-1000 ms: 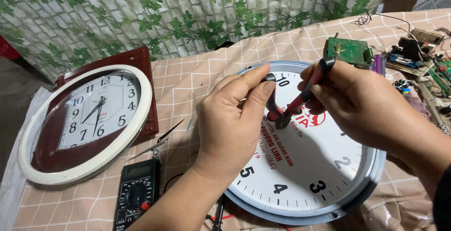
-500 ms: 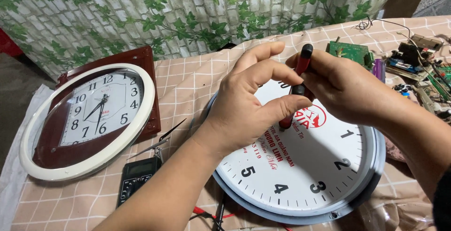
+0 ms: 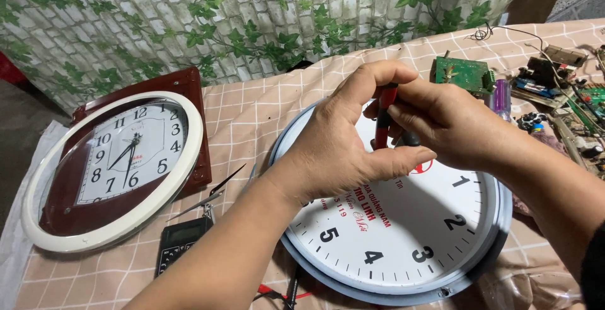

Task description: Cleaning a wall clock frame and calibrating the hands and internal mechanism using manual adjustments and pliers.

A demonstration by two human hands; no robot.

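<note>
A black multimeter (image 3: 179,247) lay nearest, beside the round white clock face (image 3: 403,234). Above that face, a red-handled tool (image 3: 383,118) was pinched between the left hand (image 3: 340,146), its thumb and fingers curled around it, and the right hand (image 3: 447,121), closed on it. A wood-backed clock (image 3: 116,165) and green circuit boards (image 3: 463,74) lay farther back.

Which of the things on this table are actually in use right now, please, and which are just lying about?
In use:
left hand
right hand
red-handled tool
round white clock

Lying about:
framed clock
meter
tweezers
green circuit board
loose parts
</note>
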